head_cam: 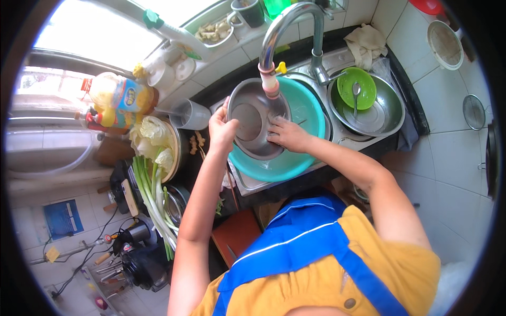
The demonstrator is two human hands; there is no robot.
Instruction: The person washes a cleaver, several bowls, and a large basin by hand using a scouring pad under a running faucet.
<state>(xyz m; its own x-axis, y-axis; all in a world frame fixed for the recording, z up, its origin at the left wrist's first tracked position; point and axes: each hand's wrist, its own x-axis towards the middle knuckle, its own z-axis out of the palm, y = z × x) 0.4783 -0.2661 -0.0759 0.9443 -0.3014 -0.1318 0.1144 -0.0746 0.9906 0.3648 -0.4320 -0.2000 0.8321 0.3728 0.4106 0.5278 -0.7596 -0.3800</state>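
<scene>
My left hand [223, 128] grips the left rim of a stainless steel bowl [246, 118], which is tilted over a turquoise plastic basin [304, 154]. My right hand [290, 134] is inside the bowl's right side, with its fingers on the metal and something pale and stringy, perhaps a scrubber or running water, by the fingertips. A chrome faucet [290, 19] arches above, its pink-collared nozzle [269, 81] over the bowl's upper right part. The basin stands over the left part of a metal sink [344, 138].
Right of the basin, a metal bowl [389, 114] holds a green bowl [365, 94] with a spoon [356, 93]. Leftward are a plastic jug [191, 114], cabbage [148, 136], green onions [152, 197] and oil bottles [126, 94]. A mug [249, 14] stands on the windowsill.
</scene>
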